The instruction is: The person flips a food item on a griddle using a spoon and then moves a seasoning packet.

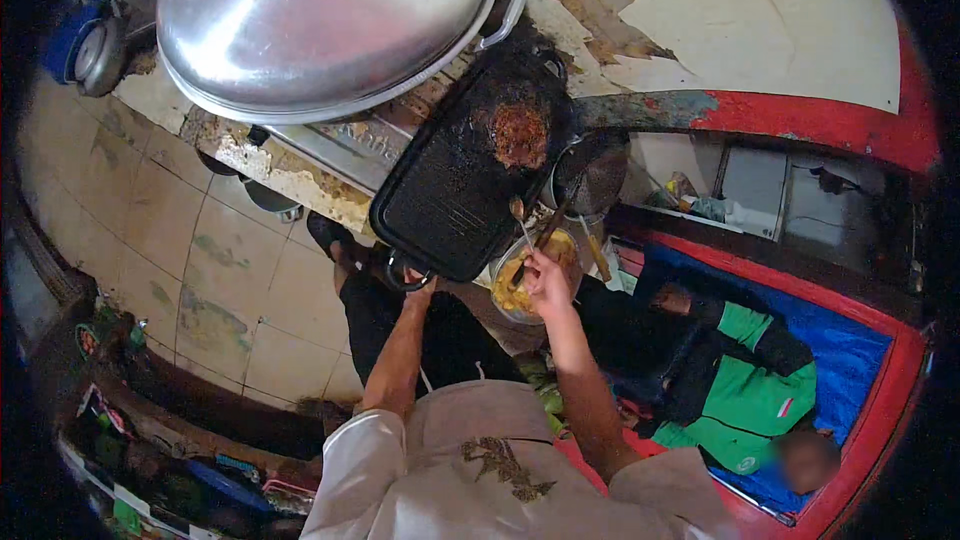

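Observation:
My left hand (420,281) grips the near loop handle of a black rectangular griddle pan (442,210); some fingers are hidden behind it. Browned, crusty food (519,135) lies toward the pan's far end. In my right hand (547,277) is a metal spoon (518,211), its bowl raised beside the pan's right edge. Directly under that hand sits a metal bowl (496,301) of yellow, mushy food (510,281). A dark utensil appears to rest in the bowl, partly covered by my hand.
A large domed aluminium lid (322,22) covers the cooktop (330,154) left of the pan. Beyond the metal bowl stands a dark round pan or strainer (596,172). At right, a person in a green and black jacket (750,397) is beside a red-edged blue surface (840,330).

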